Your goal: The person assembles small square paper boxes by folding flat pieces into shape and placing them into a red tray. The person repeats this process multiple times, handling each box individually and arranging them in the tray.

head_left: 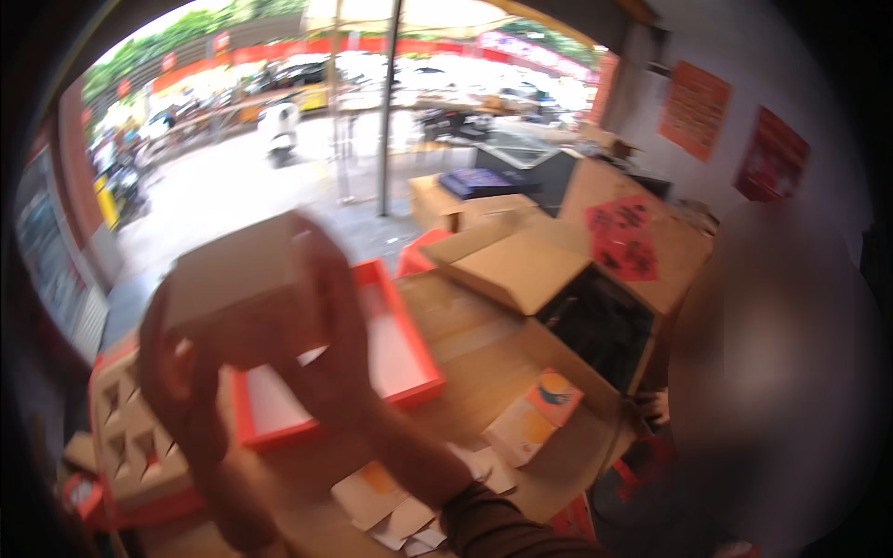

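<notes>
Fingers (319, 270) of the left hand (177, 372) and right hand (330, 349) are clamping on opposite sides of a brown, boxy cardboard piece (237, 265), blurred, and are holding it up over a surface (465, 358). A shallow red box with a white interior (417, 361) is lying behind the wrists. A brown insert with square openings (116, 400) is resting to the left; an open brown cardboard carton (512, 265) is standing to the right.
</notes>
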